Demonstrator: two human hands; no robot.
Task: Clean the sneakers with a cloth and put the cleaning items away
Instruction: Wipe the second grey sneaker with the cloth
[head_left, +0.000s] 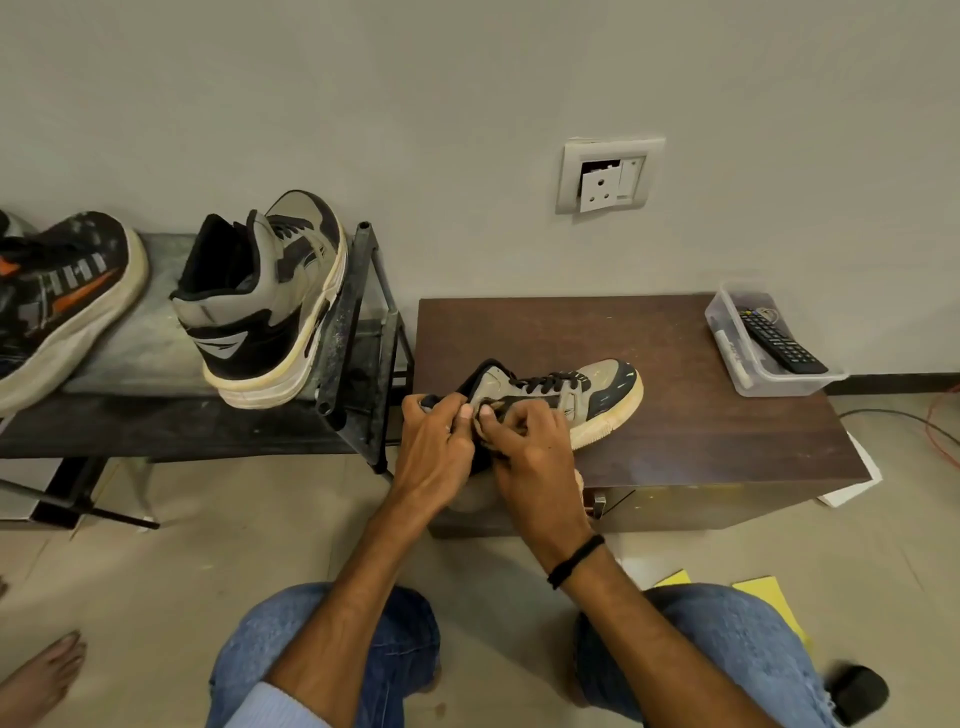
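A beige and black sneaker (576, 397) lies on a low dark brown table (675, 364), toe pointing right. My left hand (434, 447) grips its heel end. My right hand (524, 441) pinches a small beige cloth (487, 410) against the side of the sneaker near the collar; most of the cloth is hidden under the fingers. The matching beige and black sneaker (270, 301) stands on a metal shoe rack (358, 332) to the left, heel toward me.
A black sneaker with orange marks (57, 301) sits at the rack's left end. A clear plastic box (769, 338) with a remote control stands at the table's back right corner. A wall socket (610, 174) is above. Yellow papers (769, 597) lie on the floor, and a bare foot (41, 675) shows bottom left.
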